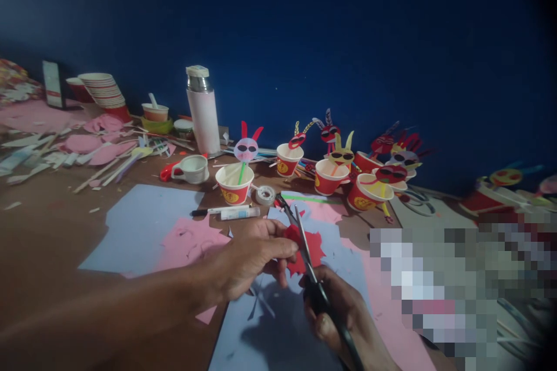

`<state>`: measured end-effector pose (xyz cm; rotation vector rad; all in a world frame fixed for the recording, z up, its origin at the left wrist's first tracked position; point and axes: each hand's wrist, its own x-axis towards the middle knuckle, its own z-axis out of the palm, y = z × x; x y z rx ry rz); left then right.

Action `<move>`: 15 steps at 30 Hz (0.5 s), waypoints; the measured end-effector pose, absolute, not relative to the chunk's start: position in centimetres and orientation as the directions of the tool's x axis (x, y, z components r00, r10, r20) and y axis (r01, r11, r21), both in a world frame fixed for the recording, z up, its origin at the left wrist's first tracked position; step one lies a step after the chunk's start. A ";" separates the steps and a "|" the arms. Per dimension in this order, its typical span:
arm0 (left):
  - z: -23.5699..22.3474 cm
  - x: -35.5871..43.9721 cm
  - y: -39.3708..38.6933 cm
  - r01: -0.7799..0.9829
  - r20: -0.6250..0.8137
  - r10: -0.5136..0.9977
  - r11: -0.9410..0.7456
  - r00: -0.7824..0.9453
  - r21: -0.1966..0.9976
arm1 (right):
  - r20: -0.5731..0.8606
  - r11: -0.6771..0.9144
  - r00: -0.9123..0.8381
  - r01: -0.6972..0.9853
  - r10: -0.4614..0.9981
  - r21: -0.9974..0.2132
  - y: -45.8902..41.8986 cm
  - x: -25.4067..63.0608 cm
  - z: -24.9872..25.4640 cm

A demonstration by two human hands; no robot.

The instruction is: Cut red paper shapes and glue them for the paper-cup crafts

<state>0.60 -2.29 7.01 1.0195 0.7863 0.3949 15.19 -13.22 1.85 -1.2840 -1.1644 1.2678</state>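
head view, and from where i stand the left hand [256, 246] reaches in over the table [47, 249] with its fingers pinched together on a piece of red paper [314, 250]; the thumb presses on the left edge of the paper, the fingertips curl close by, and most of the jagged shape sticks out to the right, past the thumb tip; the right hand [348, 301] comes up from below, its fingers wrapped round the black handles of the scissors [307, 250]; a blade crosses in front of the red paper, just beside the left thumb, and the tips stand apart above it; beneath both hands lies a light blue sheet [230, 339], with a pink sheet [404, 327] to its right; to the left of the hands a jagged pink scrap [183, 239] rests partly on another blue sheet [145, 223]; just beyond the left hand are a black-capped pen [215, 210], a glue tube [239, 214] and a roll of tape [265, 195]; behind them stands a red and white paper cup [234, 191], a lilac paper face [246, 151] with red ears rising from it on a green straw; farther back, near the dark blue wall [304, 40], stands a pale flask [203, 122].
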 end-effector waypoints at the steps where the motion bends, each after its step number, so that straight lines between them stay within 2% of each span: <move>1: 6.9 0.6 -2.3 0.058 -0.403 0.633 0.492 0.661 0.869 | -0.091 -0.091 0.007 0.000 0.996 -0.996 -13.2 15.2 1.8; 15: 7.2 1.1 -2.3 0.013 -0.396 0.665 0.503 0.633 0.864 | -0.089 -0.089 -0.007 0.009 0.996 -0.996 -13.1 15.0 1.4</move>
